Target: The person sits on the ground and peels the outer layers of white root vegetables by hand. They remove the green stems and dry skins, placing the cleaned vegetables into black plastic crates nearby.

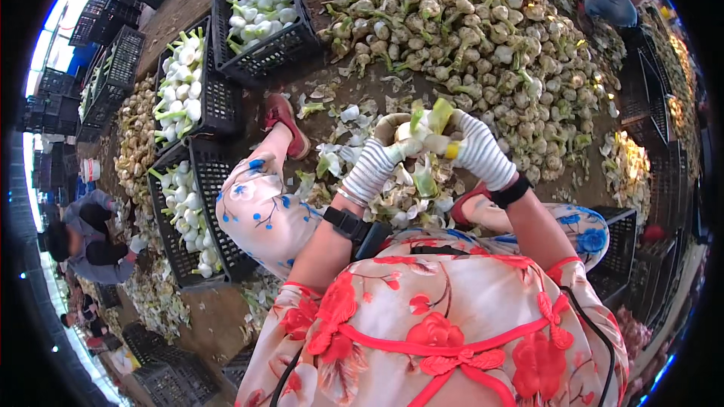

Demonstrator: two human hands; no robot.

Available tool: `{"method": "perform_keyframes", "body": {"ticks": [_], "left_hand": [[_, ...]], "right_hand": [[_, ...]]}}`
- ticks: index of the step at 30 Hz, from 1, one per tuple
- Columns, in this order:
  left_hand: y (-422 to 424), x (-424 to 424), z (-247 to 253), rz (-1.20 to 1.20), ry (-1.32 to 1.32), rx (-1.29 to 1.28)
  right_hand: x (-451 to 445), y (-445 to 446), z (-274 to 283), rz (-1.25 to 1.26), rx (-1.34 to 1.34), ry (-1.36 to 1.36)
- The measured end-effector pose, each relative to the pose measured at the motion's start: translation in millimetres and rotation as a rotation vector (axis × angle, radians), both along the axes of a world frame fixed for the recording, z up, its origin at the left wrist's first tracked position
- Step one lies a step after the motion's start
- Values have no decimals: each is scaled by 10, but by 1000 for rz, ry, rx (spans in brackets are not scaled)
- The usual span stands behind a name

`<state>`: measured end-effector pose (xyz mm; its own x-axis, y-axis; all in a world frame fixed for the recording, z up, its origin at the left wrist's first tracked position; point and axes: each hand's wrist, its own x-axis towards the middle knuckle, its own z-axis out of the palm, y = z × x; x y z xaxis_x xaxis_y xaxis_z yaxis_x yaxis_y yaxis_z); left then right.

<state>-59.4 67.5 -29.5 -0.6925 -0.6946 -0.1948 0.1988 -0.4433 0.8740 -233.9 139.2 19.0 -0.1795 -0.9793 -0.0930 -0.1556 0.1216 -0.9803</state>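
Both my hands wear white-and-grey striped gloves with darker palms. In my left hand (380,154) is a fresh garlic bulb (417,131), pale with a green stem. My right hand (474,141) closes on the bulb's other side, beside a loose yellow-green leaf sheath (440,115) that stands up from it. Yellow tape wraps one finger of the right glove. The fingers hide part of the bulb. Below the hands, peeled garlic skins (425,178) lie heaped on the ground between my red shoes.
A large pile of unpeeled garlic (469,28) spreads ahead and right. To the left stand black plastic crates of cleaned garlic, including a far crate (266,48), a middle crate (218,96) and a near crate (212,181). A person (96,234) sits at far left; another person (613,0) is at upper right.
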Motion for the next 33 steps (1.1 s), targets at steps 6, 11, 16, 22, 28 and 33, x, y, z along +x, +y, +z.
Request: {"method": "perform_keyframes", "body": {"ticks": [6, 11, 16, 22, 28, 33], "left_hand": [[9, 52, -10, -55, -4, 100], [85, -87, 76, 171, -150, -249], [-2, -44, 49, 357, -376, -746], [-154, 62, 14, 323, 185, 56], [-346, 87, -186, 596, 254, 733], [-331, -25, -244, 586, 174, 750]], "right_hand": [[10, 62, -231, -20, 87, -201], [40, 84, -477, -63, -80, -24], [121, -74, -460, -103, -5, -80], [152, -9, -686, 303, 61, 223], [-417, 234, 343, 91, 23, -912], [-551, 129, -515, 341, 180, 152]]}}
